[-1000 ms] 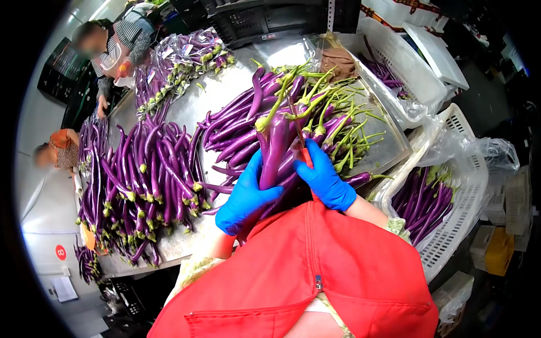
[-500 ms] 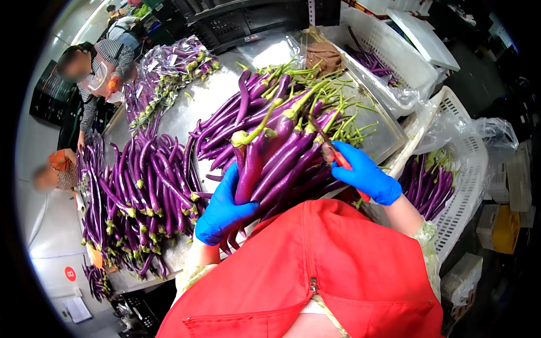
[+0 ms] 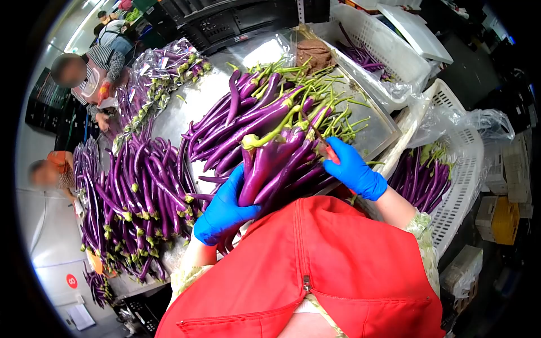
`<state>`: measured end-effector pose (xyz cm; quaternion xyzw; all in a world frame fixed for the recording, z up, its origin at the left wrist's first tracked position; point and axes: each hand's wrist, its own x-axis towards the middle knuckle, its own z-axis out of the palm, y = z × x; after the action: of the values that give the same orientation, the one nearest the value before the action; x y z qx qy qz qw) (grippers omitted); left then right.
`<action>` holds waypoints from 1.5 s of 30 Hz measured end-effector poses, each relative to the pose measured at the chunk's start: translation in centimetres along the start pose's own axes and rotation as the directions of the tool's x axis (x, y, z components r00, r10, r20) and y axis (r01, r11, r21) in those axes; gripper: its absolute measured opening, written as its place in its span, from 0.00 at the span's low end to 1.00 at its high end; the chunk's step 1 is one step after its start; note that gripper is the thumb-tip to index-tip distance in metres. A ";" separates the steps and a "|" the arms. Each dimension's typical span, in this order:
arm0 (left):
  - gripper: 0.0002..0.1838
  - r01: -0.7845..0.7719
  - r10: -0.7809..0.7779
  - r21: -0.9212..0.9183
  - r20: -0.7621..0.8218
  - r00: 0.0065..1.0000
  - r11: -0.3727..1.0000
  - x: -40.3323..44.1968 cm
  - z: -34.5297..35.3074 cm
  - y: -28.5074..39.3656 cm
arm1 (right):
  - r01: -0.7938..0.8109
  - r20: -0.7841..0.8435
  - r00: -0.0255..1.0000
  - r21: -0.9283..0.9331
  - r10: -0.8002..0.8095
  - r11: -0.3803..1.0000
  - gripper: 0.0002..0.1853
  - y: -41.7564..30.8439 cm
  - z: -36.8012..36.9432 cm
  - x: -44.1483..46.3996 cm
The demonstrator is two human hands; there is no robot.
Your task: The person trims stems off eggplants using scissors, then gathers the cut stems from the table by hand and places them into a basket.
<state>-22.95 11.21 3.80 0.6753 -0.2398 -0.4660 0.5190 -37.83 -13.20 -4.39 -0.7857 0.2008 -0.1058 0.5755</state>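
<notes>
My left hand (image 3: 225, 209), in a blue glove, is wrapped round the lower part of several purple eggplants (image 3: 265, 163) held upright near my red apron. My right hand (image 3: 355, 170), also gloved in blue, grips scissors by their red handles (image 3: 332, 154). The thin dark blades point up and left, close to the green stems at the top of the held eggplants. Behind them a large pile of eggplants (image 3: 225, 127) with long green stems lies on the metal table (image 3: 174, 115). A row of more eggplants (image 3: 138, 186) lies on the left.
Bagged eggplants (image 3: 169, 67) lie at the back left, near a co-worker (image 3: 98, 73). Another person (image 3: 56, 169) is at the far left. White baskets (image 3: 459, 186) with eggplants stand at the right. A brown cloth (image 3: 314, 54) lies at the back of the table.
The scissors and my right hand have moved right, away from my left hand, then slightly back left and up. My left hand has shifted left with the eggplants. The camera view has shifted.
</notes>
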 end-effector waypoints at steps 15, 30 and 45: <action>0.47 -0.045 0.058 0.192 -0.062 0.996 0.980 1.3 0.0 -0.3 | 0.358 -0.057 0.906 -0.423 -0.418 0.832 0.24 -3.4 1.7 -0.3; 0.46 -0.093 0.065 0.334 0.094 0.993 0.938 2.5 0.9 -0.7 | 0.400 -0.028 0.840 -0.643 -0.542 0.653 0.26 -3.7 1.8 1.1; 0.46 -0.320 0.324 0.074 -0.368 0.871 0.944 -3.6 -5.7 -0.6 | 0.199 -0.053 0.978 -0.045 -0.201 0.979 0.30 5.6 -2.4 4.3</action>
<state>-19.66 17.01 4.80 0.7050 -0.2476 -0.2339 0.6220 -35.97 -18.61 -9.17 -0.8098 0.1393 -0.1815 0.5402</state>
